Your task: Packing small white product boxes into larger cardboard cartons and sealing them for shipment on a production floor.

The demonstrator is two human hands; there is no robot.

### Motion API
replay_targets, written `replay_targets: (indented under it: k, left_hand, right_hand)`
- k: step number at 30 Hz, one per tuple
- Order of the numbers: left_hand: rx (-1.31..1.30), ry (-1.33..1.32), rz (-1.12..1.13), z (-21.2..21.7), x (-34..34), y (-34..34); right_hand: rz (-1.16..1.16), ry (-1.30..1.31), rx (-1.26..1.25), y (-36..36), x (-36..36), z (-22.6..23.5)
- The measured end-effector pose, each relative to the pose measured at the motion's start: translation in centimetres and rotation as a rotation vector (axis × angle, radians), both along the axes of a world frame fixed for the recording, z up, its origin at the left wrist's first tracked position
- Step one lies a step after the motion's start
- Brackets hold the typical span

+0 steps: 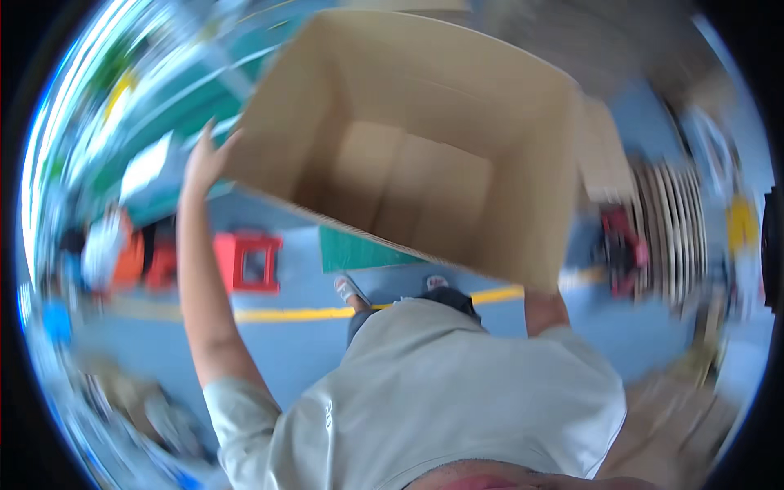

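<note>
A large open cardboard box (457, 73) is up in front of me, above the floor. It is tilted so that I look down into its bare inside, where a seam crosses the bottom. My left hand (206, 163) is against the box's left side near the corner, its thumb and fingers spread along the wall. On the right, my forearm (545, 312) runs up behind the near right corner of the box. The box hides my right hand, so its fingers do not show.
Red plastic stools (255, 263) stand on the blue floor to the left, near a green-topped bench (184, 102). A stack of flat cardboard sheets (674, 233) stands at the right. A yellow line (294, 314) crosses the floor by my feet. Edges are blurred.
</note>
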State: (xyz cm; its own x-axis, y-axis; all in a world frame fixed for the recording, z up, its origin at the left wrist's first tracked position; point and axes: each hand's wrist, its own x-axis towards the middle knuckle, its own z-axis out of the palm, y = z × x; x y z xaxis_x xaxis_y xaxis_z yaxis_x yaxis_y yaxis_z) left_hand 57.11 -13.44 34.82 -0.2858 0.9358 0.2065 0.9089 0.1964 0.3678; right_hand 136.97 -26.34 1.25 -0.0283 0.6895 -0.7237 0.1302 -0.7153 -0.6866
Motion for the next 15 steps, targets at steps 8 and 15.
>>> replay_targets:
  k: [8, 15]
  left_hand:
    - [-0.604, -0.845, -0.355, -3.2, -1.6, 8.8]
    - [-0.713, -0.660, -0.489, -2.7, -3.6, 2.5]
  right_hand:
    - [-0.688, -0.056, -0.014, -16.5, -19.7, 2.5]
    - [-0.568, -0.068, 0.199, -20.4, -30.4, 12.2]
